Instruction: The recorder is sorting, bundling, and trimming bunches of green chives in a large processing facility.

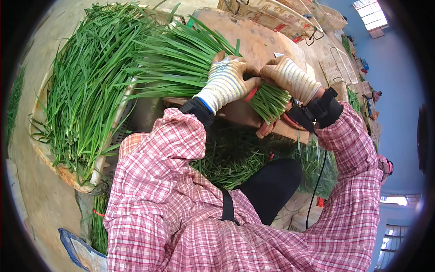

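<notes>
A bunch of long flat green leaves, like garlic chives [181,61], lies across a wooden board [253,34], with its pale cut stems pointing right. My left hand [229,81], in a striped knit glove with brown fingers, is closed round the bunch near the stem end. Just beneath its fingers a red band [251,94] shows against the stems. Close to the left thumb, my right hand [290,77] in a matching glove has its fingers pinched together over the stems. What that pinch holds is hidden. A reddish curved object [290,121] sits by the stem ends.
On the left, a large pale crate [41,149] is heaped with loose green chives [90,86]. Cut leaves [231,156] lie below the board near my knee [276,186]. A banded bunch [99,222] stands at lower left. Wooden crates [272,16] with wire handles line the far side.
</notes>
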Available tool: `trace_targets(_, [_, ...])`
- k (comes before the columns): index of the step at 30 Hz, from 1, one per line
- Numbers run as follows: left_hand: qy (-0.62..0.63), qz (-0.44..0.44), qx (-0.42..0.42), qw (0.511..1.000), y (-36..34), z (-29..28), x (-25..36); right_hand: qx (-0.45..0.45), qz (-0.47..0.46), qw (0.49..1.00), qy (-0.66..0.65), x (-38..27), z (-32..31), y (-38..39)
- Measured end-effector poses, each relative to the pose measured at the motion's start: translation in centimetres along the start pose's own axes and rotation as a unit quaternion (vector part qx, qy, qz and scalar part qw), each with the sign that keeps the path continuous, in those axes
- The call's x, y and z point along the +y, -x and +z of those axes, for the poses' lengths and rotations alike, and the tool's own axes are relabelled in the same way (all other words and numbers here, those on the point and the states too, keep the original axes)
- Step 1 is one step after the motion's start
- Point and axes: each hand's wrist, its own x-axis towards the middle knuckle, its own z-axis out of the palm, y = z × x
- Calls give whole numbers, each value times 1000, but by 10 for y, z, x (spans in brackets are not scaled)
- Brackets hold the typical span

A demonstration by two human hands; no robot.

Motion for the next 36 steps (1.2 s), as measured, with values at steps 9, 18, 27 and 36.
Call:
trace_targets(9, [-29,2,52,998,-7,10,3,64,-68,995,21,9,4,3])
trace_targets(18, [-32,-27,-15,999,-7,3,7,150,-279,919,235,-1,2,23])
trace_targets(27, [-75,-20,-35,996,-9,4,8,39,-83,934,344,4,31,16])
trace_targets(36, [-72,-7,-28,997,-8,3,4,80,-181,946,255,-4,6,22])
